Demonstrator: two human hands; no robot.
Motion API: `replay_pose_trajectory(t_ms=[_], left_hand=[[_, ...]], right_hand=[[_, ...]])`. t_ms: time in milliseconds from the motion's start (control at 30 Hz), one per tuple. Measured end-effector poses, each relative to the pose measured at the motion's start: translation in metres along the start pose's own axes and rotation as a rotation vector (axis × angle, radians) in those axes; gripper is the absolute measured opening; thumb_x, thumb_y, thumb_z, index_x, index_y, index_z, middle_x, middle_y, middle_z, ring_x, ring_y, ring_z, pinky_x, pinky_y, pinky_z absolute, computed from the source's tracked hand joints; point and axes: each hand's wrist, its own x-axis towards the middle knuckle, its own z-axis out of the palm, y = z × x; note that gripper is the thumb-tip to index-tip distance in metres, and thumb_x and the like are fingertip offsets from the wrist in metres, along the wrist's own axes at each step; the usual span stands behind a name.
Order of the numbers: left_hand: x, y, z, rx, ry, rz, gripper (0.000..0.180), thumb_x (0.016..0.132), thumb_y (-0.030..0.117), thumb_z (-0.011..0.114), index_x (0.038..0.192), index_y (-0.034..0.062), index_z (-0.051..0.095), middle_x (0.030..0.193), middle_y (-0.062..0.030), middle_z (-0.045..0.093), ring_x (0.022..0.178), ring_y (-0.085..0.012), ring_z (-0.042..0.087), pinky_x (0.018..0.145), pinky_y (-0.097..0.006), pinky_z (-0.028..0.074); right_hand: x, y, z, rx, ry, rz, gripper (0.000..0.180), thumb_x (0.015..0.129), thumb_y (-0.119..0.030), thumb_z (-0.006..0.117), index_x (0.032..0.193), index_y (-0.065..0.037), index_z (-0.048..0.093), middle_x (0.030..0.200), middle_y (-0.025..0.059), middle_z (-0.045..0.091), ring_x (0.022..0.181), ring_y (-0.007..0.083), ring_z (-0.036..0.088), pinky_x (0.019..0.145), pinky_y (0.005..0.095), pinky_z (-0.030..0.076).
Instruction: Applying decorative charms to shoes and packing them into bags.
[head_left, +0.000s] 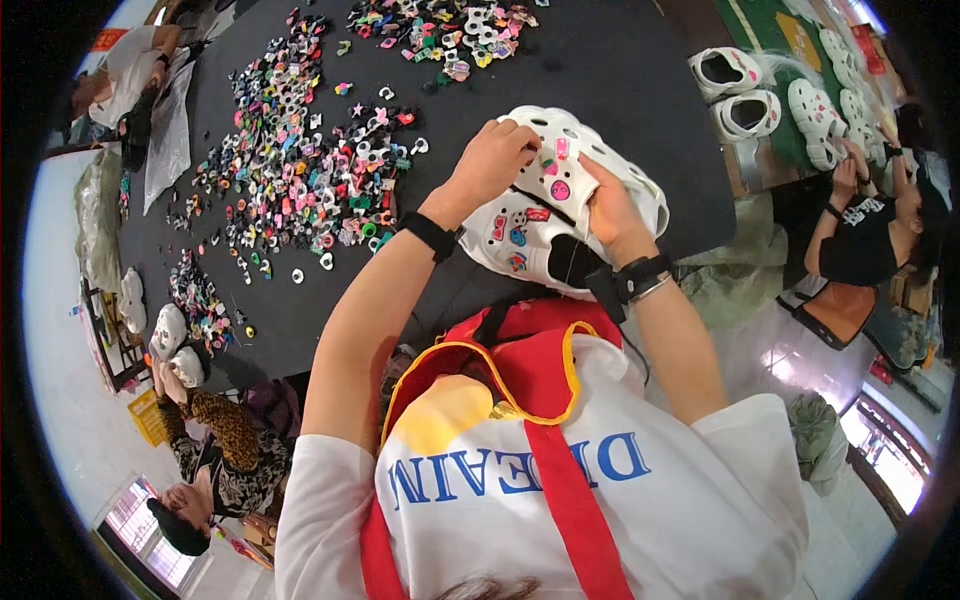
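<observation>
Two white clogs with holes lie in front of me at the near edge of the black table. The upper clog (607, 152) carries pink and green shoe charms (560, 188) on its top. The lower clog (528, 258), partly covered by it, bears several colourful charms, red and blue among them. My right hand (612, 210) grips the upper clog by its side, thumb on the top. My left hand (500, 158) has its fingers bent and pinched together against the clog's upper. Whatever lies between those fingertips is hidden.
Heaps of loose multicoloured shoe charms (290, 150) spread over the black table (600, 60) to the left and far side. More white clogs (745, 112) stand on a green surface at right. Other people work at the right (860, 240) and lower left (235, 440).
</observation>
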Motion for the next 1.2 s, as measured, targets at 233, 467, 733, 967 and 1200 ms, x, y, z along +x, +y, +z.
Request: replay_pose_trajectory(t_ms=[233,467,733,967,1200], left_hand=[[0.002,-0.005,-0.002,-0.098,0.012,-0.01,0.023,0.078,0.008,0.052,0.1,0.0073,0.058,0.082,-0.0109,0.056,0.08,-0.0286,0.054,0.072,-0.037,0.043],[0.004,-0.007,-0.003,-0.057,0.006,-0.034,0.021,0.08,0.007,0.051,0.1,0.0059,0.059,0.081,-0.0113,0.056,0.08,-0.0282,0.055,0.071,-0.036,0.044],[0.005,-0.016,-0.026,-0.258,0.072,-0.418,0.022,0.082,0.01,0.05,0.101,0.0025,0.058,0.085,-0.0116,0.061,0.075,-0.0167,0.057,0.069,-0.027,0.044],[-0.046,-0.071,-0.06,-0.057,0.176,-0.524,0.021,0.081,0.017,0.051,0.095,0.0052,0.06,0.082,-0.0153,0.062,0.078,-0.0257,0.061,0.069,-0.033,0.046],[-0.063,-0.05,-0.084,0.485,0.23,-0.485,0.034,0.071,0.014,0.058,0.105,0.015,0.057,0.104,-0.0112,0.056,0.098,-0.0295,0.051,0.082,-0.041,0.04]], right_hand=[[0.003,0.0,-0.007,0.015,-0.007,0.001,0.035,0.088,-0.016,0.045,0.119,0.0,0.044,0.115,0.0133,0.052,0.104,0.0242,0.052,0.09,0.0379,0.042],[0.01,-0.006,-0.013,0.065,-0.021,0.019,0.035,0.088,-0.015,0.043,0.119,0.002,0.042,0.115,0.0155,0.051,0.105,0.0264,0.051,0.09,0.0397,0.043],[0.016,-0.013,-0.012,0.053,0.051,0.037,0.038,0.089,-0.02,0.042,0.12,0.003,0.041,0.117,0.0179,0.05,0.105,0.0288,0.052,0.089,0.0414,0.044],[0.008,-0.009,0.011,-0.018,0.037,-0.059,0.039,0.091,-0.024,0.04,0.12,0.002,0.042,0.119,0.0168,0.049,0.106,0.0279,0.05,0.092,0.0397,0.041],[0.036,0.0,0.006,0.118,-0.001,0.099,0.039,0.089,-0.023,0.042,0.119,0.001,0.043,0.119,0.0177,0.048,0.108,0.0314,0.048,0.093,0.0462,0.038]])
